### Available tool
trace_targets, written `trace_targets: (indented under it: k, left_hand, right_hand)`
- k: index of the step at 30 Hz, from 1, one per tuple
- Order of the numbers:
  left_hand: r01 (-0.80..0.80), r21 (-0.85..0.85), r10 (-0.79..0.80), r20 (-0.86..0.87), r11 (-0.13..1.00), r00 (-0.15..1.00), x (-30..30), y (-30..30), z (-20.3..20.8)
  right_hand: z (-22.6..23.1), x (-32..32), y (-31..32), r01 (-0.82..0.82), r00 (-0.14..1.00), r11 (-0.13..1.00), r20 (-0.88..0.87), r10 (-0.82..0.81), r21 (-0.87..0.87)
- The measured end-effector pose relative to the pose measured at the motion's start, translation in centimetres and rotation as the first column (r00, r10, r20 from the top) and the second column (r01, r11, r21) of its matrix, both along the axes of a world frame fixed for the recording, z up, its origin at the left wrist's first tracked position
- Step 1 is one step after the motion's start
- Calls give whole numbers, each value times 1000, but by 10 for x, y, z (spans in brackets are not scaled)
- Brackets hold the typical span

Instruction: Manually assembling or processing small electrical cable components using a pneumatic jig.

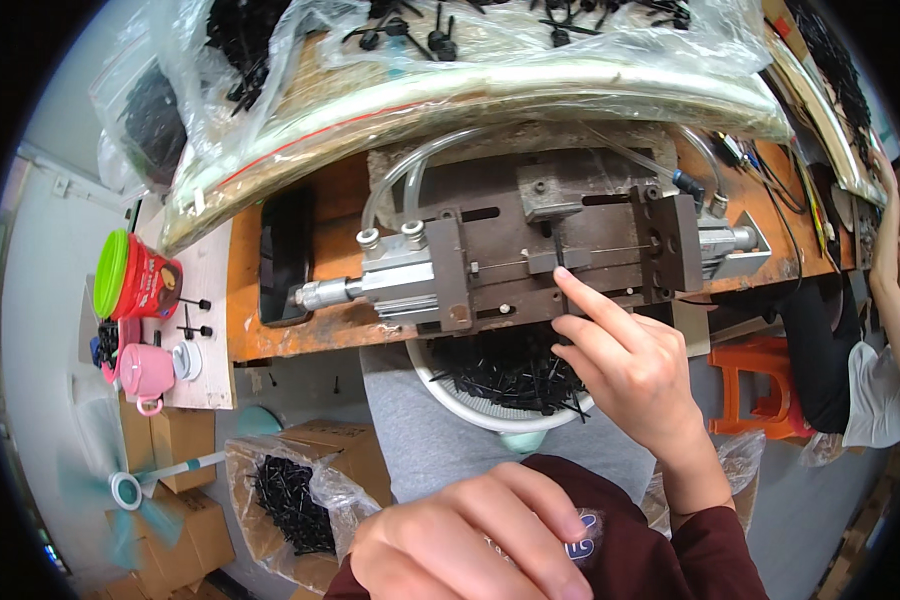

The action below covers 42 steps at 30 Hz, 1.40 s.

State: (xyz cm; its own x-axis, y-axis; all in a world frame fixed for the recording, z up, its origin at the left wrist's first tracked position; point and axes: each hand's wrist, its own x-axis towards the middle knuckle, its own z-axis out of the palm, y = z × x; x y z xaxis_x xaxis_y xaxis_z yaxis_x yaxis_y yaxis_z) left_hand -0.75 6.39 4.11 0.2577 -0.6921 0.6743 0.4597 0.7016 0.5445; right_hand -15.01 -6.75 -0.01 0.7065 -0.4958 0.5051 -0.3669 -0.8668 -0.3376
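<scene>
My right hand [630, 365] reaches over a metal clamping fixture [510, 205] on the bench. Its index fingertip touches the small dark block at the fixture's middle, where a thin black plastic stem [559, 240] stands in line with the finger. The other fingers are loosely bent, with nothing seen in them. Close to my chest, my left hand [470, 535] is curled with its back up; its palm and whatever it may hold are hidden. Below the fixture, a white basin [425, 375] in my lap holds many thin black plastic pieces.
Pneumatic cylinders [395, 280] with clear hoses flank the fixture. A plastic-covered shelf [470, 90] bearing black pieces runs behind. At left are a phone [285, 255], pink cup [146, 368], red tub [150, 285], fan [125, 490] and carton [355, 450]. A co-worker's arm [885, 260] and orange stool [730, 385] are right.
</scene>
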Motion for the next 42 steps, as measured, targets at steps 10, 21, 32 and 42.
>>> trace_targets:
  k: [10,21,32,42]
  left_hand:
    - [-594,-629,824,555,503,110,23,4,-10]
    - [-642,-545,821,509,539,258,46,44,-6]
    - [48,-113,-56,-71,992,996,9,-5,13]
    - [144,-169,-199,-382,975,903,-19,3,7]
  right_hand:
    - [-25,-6,37,-254,961,952,-63,268,171]
    - [-50,-6,46,-272,913,927,-235,334,258]
    - [-30,1,30,-246,917,933,-249,312,263]
    - [56,38,-14,-275,961,953,-10,276,-129]
